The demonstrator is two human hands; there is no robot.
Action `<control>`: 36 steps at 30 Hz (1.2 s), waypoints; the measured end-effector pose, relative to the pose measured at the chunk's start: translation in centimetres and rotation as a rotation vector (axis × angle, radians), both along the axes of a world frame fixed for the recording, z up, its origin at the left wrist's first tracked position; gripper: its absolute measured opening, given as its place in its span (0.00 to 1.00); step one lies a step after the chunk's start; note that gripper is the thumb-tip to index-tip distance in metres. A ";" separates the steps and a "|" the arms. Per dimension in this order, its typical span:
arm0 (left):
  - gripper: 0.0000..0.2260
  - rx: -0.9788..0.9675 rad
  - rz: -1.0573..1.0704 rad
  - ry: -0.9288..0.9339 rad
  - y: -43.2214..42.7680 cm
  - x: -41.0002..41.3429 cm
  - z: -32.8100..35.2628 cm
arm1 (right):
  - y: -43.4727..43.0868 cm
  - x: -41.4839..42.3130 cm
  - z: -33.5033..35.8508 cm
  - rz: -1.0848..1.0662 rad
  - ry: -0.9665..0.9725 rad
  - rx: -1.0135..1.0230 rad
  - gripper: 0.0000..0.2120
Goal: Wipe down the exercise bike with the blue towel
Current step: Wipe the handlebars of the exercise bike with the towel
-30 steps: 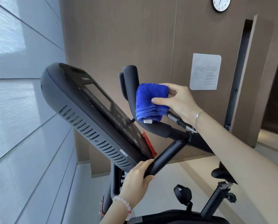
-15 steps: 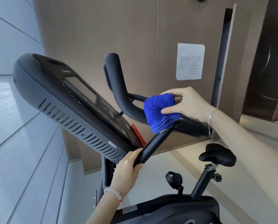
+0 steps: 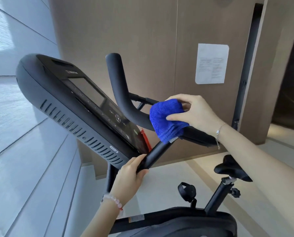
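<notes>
The black exercise bike (image 3: 177,223) fills the near and middle ground, with its drive housing at the near edge. The left forearm rises from that edge and carries a pale bead bracelet (image 3: 113,200) at the wrist. The left hand (image 3: 130,175) grips the lower end of a black round handlebar tube (image 3: 157,153), fingers curled round it, just beside the near corner of the black slanted console (image 3: 65,103). To the right, a black strapped pedal (image 3: 186,190) and a black padded saddle (image 3: 231,168) on its post stand well apart from both hands. Farther along, the folded blue terry towel (image 3: 166,120) lies over the junction where that tube meets the curved black handlebar (image 3: 122,93). The right hand (image 3: 194,113), with a thin chain bracelet (image 3: 219,132) on its wrist, holds the towel against the bar: fingers wrapped over the top, thumb pressed into the near face. On the far brown panelled wall (image 3: 142,40) hangs a white printed sheet (image 3: 212,63).
</notes>
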State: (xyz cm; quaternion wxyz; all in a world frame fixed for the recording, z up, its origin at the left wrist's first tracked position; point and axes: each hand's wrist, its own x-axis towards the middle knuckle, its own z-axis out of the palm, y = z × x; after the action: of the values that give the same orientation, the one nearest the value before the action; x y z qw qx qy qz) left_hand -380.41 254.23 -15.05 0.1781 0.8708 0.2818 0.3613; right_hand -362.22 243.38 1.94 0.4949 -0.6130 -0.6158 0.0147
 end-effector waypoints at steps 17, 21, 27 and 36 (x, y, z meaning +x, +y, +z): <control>0.15 -0.061 0.280 -0.190 -4.3 3.8 1.9 | 2.3 4.0 1.6 0.365 -0.206 -0.070 0.19; 0.14 -0.068 0.317 -0.230 -5.3 4.5 2.5 | 1.1 6.2 1.6 0.336 -0.222 -0.124 0.20; 0.15 -0.050 0.327 -0.179 -5.5 4.8 3.3 | 0.0 6.6 1.7 0.367 -0.264 -0.116 0.19; 0.15 -0.092 0.250 -0.116 -4.5 4.2 3.7 | -1.6 8.9 1.7 0.308 -0.185 -0.167 0.18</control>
State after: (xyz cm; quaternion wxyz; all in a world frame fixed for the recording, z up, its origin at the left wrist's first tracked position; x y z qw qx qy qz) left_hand -376.21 249.74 -11.32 0.1875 0.7975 0.3934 0.4172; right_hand -353.36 241.80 3.65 0.3755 -0.5492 -0.7417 0.0850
